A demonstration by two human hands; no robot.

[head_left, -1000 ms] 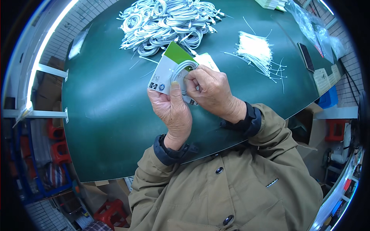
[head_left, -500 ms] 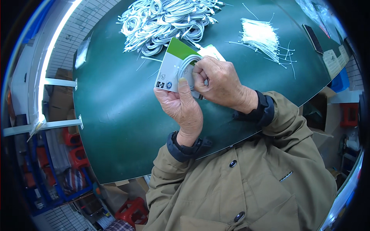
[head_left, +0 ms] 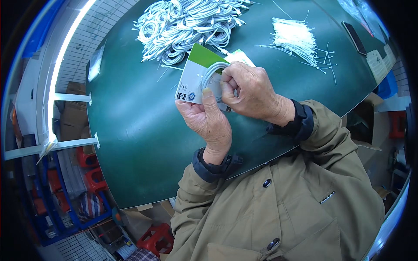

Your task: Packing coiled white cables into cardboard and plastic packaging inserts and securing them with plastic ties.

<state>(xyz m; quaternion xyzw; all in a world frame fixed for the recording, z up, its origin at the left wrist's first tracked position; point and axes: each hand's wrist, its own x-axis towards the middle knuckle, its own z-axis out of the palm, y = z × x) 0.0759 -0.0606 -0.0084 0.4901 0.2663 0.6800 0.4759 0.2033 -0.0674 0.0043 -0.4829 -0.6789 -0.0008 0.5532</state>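
Note:
My left hand [head_left: 212,124] grips a white and green printed card [head_left: 188,80] by its lower edge, the thumb pressing a coiled grey-white cable [head_left: 206,77] flat against it. My right hand [head_left: 254,92] is closed at the right side of the coil, its thumb and fingers pinched together. What sits in that pinch is hidden behind the fingers. A dark cable plug end [head_left: 228,109] shows below the right fingers. Just beyond the right knuckles lies another white and green card [head_left: 240,57], partly covered by the hand.
On the green table [head_left: 130,165], a large heap of coiled cables [head_left: 187,28] lies at the far side. A bundle of white zip ties [head_left: 295,37] is at the far right, beside a dark phone [head_left: 354,38]. Red stools [head_left: 156,239] stand below the table's left end.
The whole view has shifted slightly. Both hands keep nearly the same pose on the card and coiled cable, with no visible change of hold.

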